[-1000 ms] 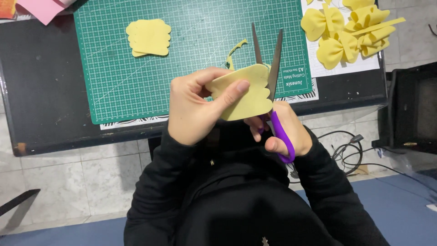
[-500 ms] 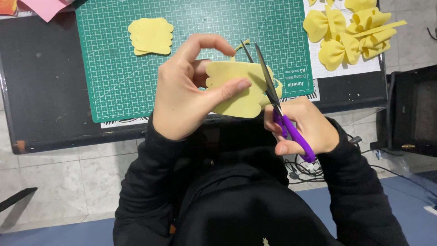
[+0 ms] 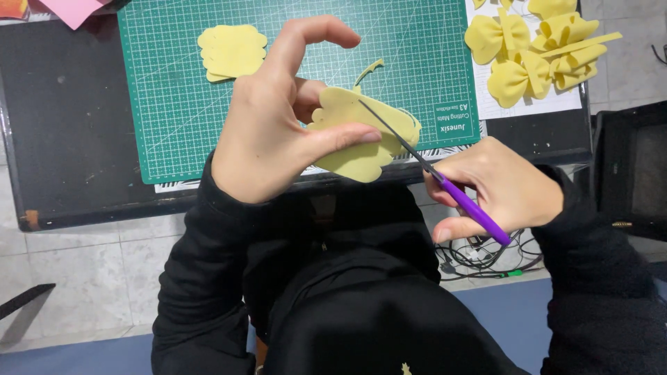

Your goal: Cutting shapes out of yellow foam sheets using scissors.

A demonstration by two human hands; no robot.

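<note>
Now the left hand (image 3: 278, 132) pinches the scalloped yellow foam piece (image 3: 358, 135) above the desk's near edge, while the right hand (image 3: 497, 187), gripping purple-handled scissors (image 3: 445, 184), lays shut blades diagonally up-left across it.

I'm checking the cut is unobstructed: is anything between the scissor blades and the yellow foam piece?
Nothing visible. The scissors in the right hand already lie on the yellow foam piece, held by the left hand beside the blades.

Since the earlier frames the scissors (image 3: 431, 170) have closed from wide-open blades to a near-shut line across the yellow foam piece (image 3: 361, 135), which the left hand (image 3: 278, 132) has turned, while the right hand (image 3: 497, 187) has shifted rightward.
</note>
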